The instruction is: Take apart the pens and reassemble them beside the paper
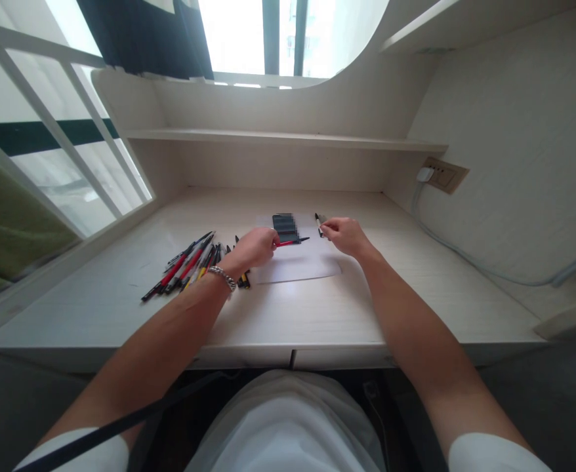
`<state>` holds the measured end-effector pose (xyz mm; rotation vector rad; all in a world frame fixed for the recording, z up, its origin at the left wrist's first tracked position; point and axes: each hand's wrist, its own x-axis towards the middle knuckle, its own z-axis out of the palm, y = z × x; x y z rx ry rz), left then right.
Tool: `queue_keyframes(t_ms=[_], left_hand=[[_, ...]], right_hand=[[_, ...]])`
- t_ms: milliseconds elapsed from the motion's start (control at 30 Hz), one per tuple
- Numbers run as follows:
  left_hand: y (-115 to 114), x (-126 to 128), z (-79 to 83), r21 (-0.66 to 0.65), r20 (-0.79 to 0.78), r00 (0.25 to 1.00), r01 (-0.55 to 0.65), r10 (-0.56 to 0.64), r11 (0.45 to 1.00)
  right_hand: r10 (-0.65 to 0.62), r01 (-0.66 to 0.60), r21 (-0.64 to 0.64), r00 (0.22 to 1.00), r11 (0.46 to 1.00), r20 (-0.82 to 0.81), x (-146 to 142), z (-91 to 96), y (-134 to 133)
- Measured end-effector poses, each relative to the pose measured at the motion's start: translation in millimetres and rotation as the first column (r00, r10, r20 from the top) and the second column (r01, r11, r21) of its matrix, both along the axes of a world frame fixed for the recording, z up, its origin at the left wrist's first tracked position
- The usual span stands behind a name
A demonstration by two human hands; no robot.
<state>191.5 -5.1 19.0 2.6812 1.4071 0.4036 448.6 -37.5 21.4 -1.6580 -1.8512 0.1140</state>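
My left hand [256, 248] is closed on a red pen [292, 242] whose dark tip points right, just above a white sheet [298, 269] on the desk. A metal bracelet circles that wrist. My right hand [343, 234] pinches a small black pen part [319, 223], a short gap right of the red pen's tip. A pile of several red, black and yellow pens [189, 262] lies on the desk just left of my left hand. A dark blurred object [285, 227] rests behind the two hands.
The pale wooden desk [416, 288] has a shelf [278, 139] above its back edge. A wall socket with a white plug [440, 175] sits at the right, its cable running along the wall. A white railing [61, 137] stands at the left.
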Motion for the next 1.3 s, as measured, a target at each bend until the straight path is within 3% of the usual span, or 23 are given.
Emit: queue_keyframes(t_ms=[200,500,900,1067,1300], left_hand=[[5,18,-21.0,-0.014,0.000,0.998,0.071,-0.071,0.997],[9,18,-33.3,-0.015,0.086,0.995,0.050,-0.049,0.999],[1,-9,-15.8,-0.021,0.196,0.980,-0.017,0.021,1.000],[6,-17,-17.3,-0.023,0.262,0.961,-0.091,0.094,0.996],[4,-13,-18.8,-0.019,0.297,0.950,-0.092,0.093,0.996]], right_hand=[[0.036,-0.036,-0.017,0.999,0.999,-0.015,1,-4.9,4],[0.076,-0.076,-0.052,0.997,0.996,-0.001,-7,-7.7,4],[0.097,-0.091,-0.087,0.993,0.992,0.063,-16,-11.6,2],[0.154,-0.141,-0.155,0.985,0.978,0.073,-21,-19.4,4],[0.185,-0.149,-0.214,0.970,0.965,0.156,-28,-27.0,6]])
